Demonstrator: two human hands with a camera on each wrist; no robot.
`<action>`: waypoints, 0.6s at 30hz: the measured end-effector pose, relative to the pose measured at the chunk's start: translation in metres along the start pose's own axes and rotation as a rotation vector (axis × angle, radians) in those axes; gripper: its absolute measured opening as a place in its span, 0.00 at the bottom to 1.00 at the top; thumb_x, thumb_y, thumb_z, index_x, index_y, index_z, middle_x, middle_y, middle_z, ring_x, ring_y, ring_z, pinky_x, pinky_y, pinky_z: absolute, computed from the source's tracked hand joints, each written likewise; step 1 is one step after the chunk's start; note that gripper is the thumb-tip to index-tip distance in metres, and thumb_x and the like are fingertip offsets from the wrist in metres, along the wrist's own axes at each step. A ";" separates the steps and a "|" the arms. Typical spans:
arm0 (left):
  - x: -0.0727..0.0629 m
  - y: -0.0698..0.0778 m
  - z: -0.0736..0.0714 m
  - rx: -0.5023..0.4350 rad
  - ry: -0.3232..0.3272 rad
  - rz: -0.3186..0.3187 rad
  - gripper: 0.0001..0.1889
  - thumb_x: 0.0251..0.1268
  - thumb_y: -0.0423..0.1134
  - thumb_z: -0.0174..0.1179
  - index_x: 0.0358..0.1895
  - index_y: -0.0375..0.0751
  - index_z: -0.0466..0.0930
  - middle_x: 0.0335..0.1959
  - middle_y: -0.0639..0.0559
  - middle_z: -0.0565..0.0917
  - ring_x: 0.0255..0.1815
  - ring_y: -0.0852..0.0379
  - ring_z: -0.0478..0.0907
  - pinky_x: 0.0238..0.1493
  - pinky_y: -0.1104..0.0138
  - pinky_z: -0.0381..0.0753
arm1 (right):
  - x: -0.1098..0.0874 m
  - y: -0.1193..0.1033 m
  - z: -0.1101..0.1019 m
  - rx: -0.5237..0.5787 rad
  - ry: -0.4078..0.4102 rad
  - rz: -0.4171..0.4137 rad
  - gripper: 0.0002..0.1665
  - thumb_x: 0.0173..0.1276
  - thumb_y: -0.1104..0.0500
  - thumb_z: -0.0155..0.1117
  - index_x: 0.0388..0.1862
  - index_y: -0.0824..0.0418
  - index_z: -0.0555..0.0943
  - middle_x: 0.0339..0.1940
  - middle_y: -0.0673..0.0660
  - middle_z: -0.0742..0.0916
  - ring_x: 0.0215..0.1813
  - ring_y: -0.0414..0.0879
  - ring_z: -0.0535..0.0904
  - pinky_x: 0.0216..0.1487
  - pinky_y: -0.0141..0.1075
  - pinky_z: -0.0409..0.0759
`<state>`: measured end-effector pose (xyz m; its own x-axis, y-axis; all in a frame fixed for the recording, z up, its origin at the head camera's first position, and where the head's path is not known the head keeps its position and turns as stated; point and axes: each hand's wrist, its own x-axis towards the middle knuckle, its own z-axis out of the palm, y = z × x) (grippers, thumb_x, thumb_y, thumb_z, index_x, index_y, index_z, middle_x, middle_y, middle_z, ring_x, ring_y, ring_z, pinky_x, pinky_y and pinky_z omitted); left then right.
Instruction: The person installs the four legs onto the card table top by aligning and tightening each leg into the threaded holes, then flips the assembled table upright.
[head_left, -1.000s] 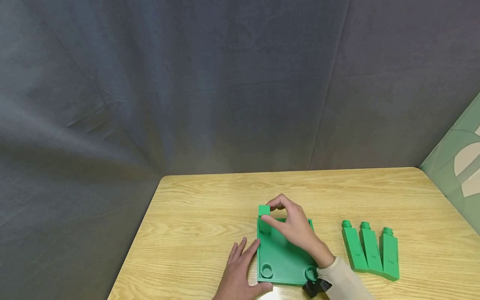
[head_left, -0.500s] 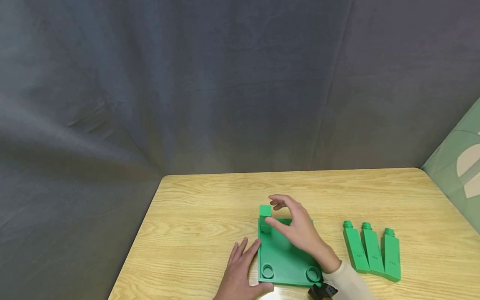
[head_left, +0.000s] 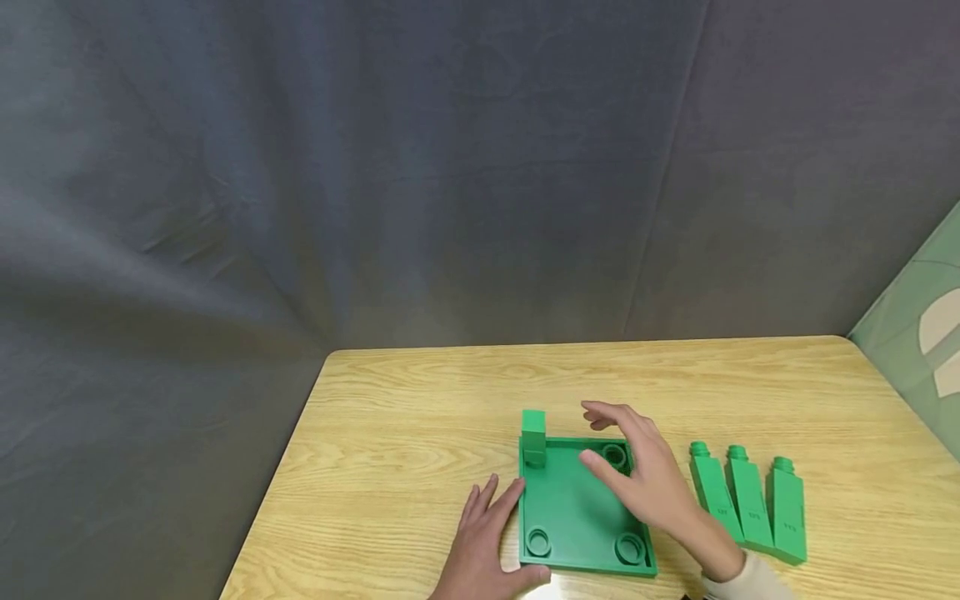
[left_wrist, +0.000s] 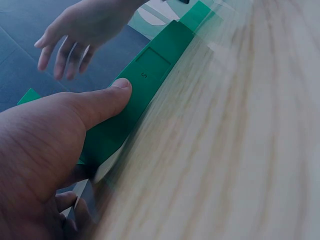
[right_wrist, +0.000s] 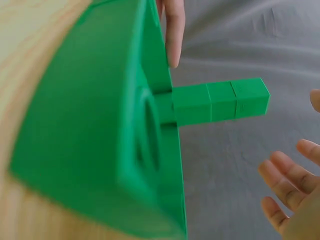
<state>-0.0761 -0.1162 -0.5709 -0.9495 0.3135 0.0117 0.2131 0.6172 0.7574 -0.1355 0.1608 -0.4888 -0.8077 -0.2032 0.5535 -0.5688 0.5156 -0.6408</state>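
Observation:
A shallow square green plastic tray [head_left: 573,508] with round sockets near its corners lies on the wooden table. One green block-shaped post [head_left: 534,429] stands upright in its far left corner; the right wrist view shows the post [right_wrist: 220,102] rising past the rim. My left hand [head_left: 483,546] rests at the near left corner, fingers along the left side. In the left wrist view its thumb lies flat against the front wall [left_wrist: 155,65]. Over the tray's right side hovers my right hand [head_left: 648,475], holding nothing, thumb and fingers spread apart.
Three loose green posts [head_left: 747,500] with threaded ends lie side by side to the right of the tray. A dark grey cloth [head_left: 480,183] hangs behind the table, and a green patterned surface [head_left: 930,333] stands at the far right.
My right hand has let go of the upright post and moved right, uncovering the far right socket. The post stays standing. My left hand has kept its place at the tray.

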 end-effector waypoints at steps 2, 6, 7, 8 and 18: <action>0.000 0.000 0.000 0.010 0.008 0.006 0.57 0.58 0.73 0.77 0.90 0.68 0.60 0.86 0.42 0.69 0.87 0.21 0.54 0.77 0.20 0.63 | -0.008 0.001 -0.007 -0.009 0.029 0.000 0.42 0.67 0.66 0.80 0.79 0.49 0.79 0.61 0.47 0.88 0.58 0.44 0.82 0.60 0.46 0.73; 0.000 -0.001 0.000 0.026 0.026 0.024 0.57 0.57 0.72 0.77 0.90 0.67 0.60 0.86 0.40 0.69 0.86 0.19 0.55 0.75 0.19 0.64 | -0.024 0.004 -0.020 -0.013 0.060 0.017 0.44 0.63 0.69 0.81 0.78 0.50 0.80 0.63 0.46 0.87 0.61 0.39 0.80 0.62 0.45 0.69; 0.000 -0.001 0.000 0.021 0.027 0.022 0.57 0.57 0.72 0.77 0.90 0.67 0.60 0.86 0.39 0.69 0.86 0.19 0.54 0.74 0.19 0.64 | -0.027 0.005 -0.023 -0.018 0.063 0.022 0.44 0.62 0.70 0.81 0.78 0.51 0.80 0.64 0.46 0.87 0.62 0.38 0.79 0.62 0.44 0.68; 0.000 -0.001 0.000 0.013 0.023 0.019 0.57 0.58 0.72 0.77 0.90 0.67 0.60 0.86 0.39 0.68 0.86 0.19 0.54 0.75 0.19 0.63 | -0.031 0.006 -0.027 -0.024 0.066 0.029 0.45 0.62 0.70 0.81 0.78 0.51 0.80 0.65 0.46 0.87 0.62 0.37 0.78 0.62 0.44 0.67; 0.000 -0.002 -0.002 -0.012 -0.012 0.020 0.57 0.59 0.69 0.77 0.91 0.67 0.59 0.86 0.41 0.69 0.88 0.22 0.54 0.77 0.20 0.60 | -0.067 0.015 -0.056 -0.058 0.118 0.086 0.46 0.60 0.74 0.81 0.78 0.56 0.80 0.66 0.41 0.85 0.63 0.29 0.74 0.65 0.19 0.61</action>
<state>-0.0769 -0.1190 -0.5705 -0.9422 0.3345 0.0196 0.2296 0.6018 0.7650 -0.0815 0.2288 -0.5058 -0.8276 -0.0588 0.5582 -0.4852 0.5750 -0.6588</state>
